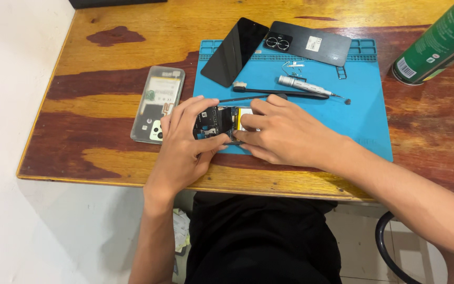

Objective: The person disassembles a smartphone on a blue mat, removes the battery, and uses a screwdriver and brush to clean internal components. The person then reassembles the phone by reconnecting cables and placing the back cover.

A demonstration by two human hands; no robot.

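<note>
Opened phone point(222, 122) with back removed, circuit board and battery exposed, at near left corner of blue repair mat point(366, 113), close to near edge of wooden worktop point(106, 100).

Left to right:
- Second phone in clear case point(158, 102), face down on bare wood, just left of mat, near left hand.
- Left hand point(182, 144): fingers wrapped over left end of opened phone, thumb along its near edge; grip closed on the body, steadying it.
- Right hand point(285, 131): laid over right part of opened phone, fingertips pinched together at its near edge; whether a small part sits between them cannot be told.
- Black spudger point(253, 98) and metal screwdriver point(303, 85), just beyond hands, on mat.
- Dark screen panel point(235, 50) and black back cover point(311, 42), far side of mat.
- Green spray can point(437, 44), far right, off mat.

Step in hand, as judged: internal work along near edge of opened phone. Next move likely calls for fine fingertip control with left hand holding firm.

Edges and room: phone lies close to near worktop edge, little margin there. Open mat to right of hands; tools close behind limit reach toward far side.
</note>
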